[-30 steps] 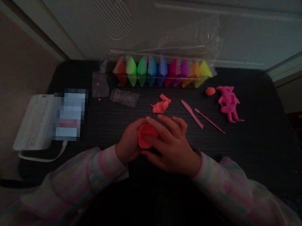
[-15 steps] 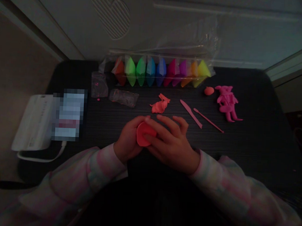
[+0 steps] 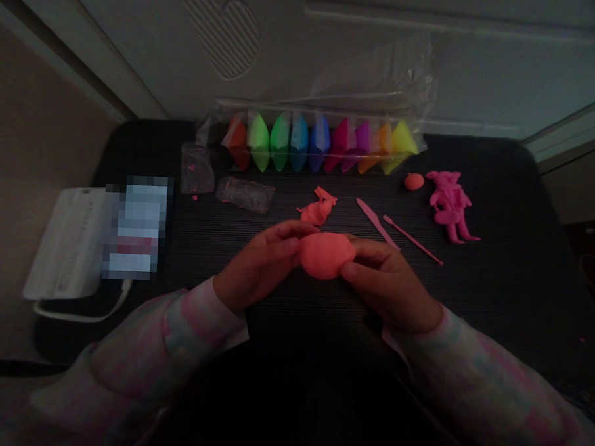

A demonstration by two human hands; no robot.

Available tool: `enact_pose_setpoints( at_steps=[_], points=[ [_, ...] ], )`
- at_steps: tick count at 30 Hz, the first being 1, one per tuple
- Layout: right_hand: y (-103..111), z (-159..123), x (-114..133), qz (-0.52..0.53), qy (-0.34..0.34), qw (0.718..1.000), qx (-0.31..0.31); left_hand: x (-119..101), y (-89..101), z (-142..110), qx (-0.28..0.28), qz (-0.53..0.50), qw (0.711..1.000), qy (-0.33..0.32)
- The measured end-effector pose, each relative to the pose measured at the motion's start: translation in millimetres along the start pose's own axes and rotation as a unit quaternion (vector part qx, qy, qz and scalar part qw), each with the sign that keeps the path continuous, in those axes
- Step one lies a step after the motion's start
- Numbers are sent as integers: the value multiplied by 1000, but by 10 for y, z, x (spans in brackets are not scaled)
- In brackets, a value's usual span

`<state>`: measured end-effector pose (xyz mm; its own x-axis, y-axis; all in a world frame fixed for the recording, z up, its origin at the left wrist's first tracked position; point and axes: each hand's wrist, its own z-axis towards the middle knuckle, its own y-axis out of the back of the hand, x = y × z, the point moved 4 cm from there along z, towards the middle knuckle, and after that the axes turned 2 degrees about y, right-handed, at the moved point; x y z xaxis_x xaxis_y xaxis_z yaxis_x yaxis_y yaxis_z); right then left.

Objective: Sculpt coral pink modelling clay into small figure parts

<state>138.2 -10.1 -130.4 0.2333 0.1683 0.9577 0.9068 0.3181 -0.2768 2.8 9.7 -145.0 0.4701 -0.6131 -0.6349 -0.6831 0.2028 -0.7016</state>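
A flattened piece of orange-pink modelling clay (image 3: 326, 256) is held up between my two hands above the dark table. My left hand (image 3: 263, 261) pinches its left edge, with the thumb on the near side. On the other edge, my right hand (image 3: 391, 280) grips it between thumb and fingers. Just beyond the hands lies a crumpled lump of the same clay (image 3: 316, 211). To its right rest a pink plastic knife (image 3: 376, 223) and a thin pink modelling stick (image 3: 413, 240).
Bags of coloured clay (image 3: 299, 144) stand in a row along the back. Two clear plastic wrappers, including one wrapper (image 3: 245, 194), lie at left. A pink clay figure (image 3: 449, 206) and a small orange ball (image 3: 414, 181) are at right. A phone (image 3: 138, 226) and white device (image 3: 70, 246) sit left.
The clay piece has moved right and turned so its broad face shows. My right hand has shifted from pressing into it to gripping its right edge.
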Motion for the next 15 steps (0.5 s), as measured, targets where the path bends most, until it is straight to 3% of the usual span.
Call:
enact_pose_setpoints(
  at_steps=[5, 15],
  points=[
    [-59, -26, -124, 130, -125, 984, 16, 27, 15, -37, 21, 18, 996, 83],
    [-97, -42, -153, 175, -175, 967, 57, 64, -1, -51, 35, 58, 991, 119]
  ],
)
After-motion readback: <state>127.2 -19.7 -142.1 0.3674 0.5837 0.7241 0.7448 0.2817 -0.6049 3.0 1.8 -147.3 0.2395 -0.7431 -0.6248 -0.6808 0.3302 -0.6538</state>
